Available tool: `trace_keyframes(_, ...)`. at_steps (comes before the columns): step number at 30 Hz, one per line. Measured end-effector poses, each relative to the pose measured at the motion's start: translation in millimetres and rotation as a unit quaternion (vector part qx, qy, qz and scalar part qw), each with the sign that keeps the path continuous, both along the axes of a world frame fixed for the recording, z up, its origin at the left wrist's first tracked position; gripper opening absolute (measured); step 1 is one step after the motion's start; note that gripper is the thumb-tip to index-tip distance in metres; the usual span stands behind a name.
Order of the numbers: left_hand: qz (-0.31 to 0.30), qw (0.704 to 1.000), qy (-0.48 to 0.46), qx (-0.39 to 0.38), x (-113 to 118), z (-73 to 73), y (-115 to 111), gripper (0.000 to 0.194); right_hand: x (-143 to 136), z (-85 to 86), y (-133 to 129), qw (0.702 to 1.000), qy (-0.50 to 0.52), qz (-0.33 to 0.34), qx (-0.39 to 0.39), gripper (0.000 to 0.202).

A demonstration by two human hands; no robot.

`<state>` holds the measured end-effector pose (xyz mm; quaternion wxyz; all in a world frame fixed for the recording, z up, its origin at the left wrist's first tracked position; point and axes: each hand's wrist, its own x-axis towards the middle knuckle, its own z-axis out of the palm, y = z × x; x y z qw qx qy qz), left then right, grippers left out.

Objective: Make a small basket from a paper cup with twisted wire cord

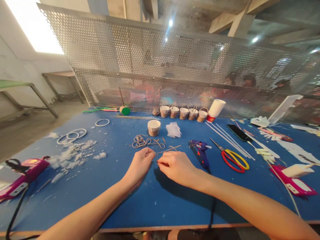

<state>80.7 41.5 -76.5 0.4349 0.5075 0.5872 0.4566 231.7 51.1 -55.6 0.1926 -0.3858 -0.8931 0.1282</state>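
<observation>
The half-wrapped paper cup (153,128) is standing upright on the blue table (125,200), and both hands are working on its near side. The left hand (141,160), nearer and slightly left of the cup, is pinching a thin twine strand (157,156) between thumb and fingertips. The right hand (178,164), nearer and to the right of the cup, is curling its fingers closed on the same strand, the fingertips lying just beside those of the left. A loose twine tangle (143,142) is lying between the cup and the left hand. Translucent square sheets (173,129) are resting just right of the cup; farther right, the blue hot glue gun (200,150) is lying nearer the person, with the red-and-yellow-handled scissors (231,158) beyond it. Behind the cup and to its right, a row of small handled baskets (184,113) is standing beside a leaning stack of white paper cups (217,108). White shredded scraps (75,153) are spreading left of the cup, near white rings (72,136).
</observation>
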Motion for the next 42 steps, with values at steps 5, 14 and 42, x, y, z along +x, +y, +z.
trace_keyframes(5, -0.025, 0.967, -0.234, -0.095, 0, 1.6, 1, 0.021, 4, -21.5, 1, 0.994, 0.067, -0.027, -0.076, 0.022)
trace_keyframes(14, -0.150, 0.961, -0.176, -0.154, -1, 4.7, -1, 0.018, 13, -25.4, 53, 0.947, 0.127, -0.011, -0.294, 0.026)
trace_keyframes(42, -0.036, 0.945, -0.303, -0.119, -2, 2.4, 1, 0.022, 15, -48.7, 3, 0.951, 0.194, -0.043, -0.235, 0.026)
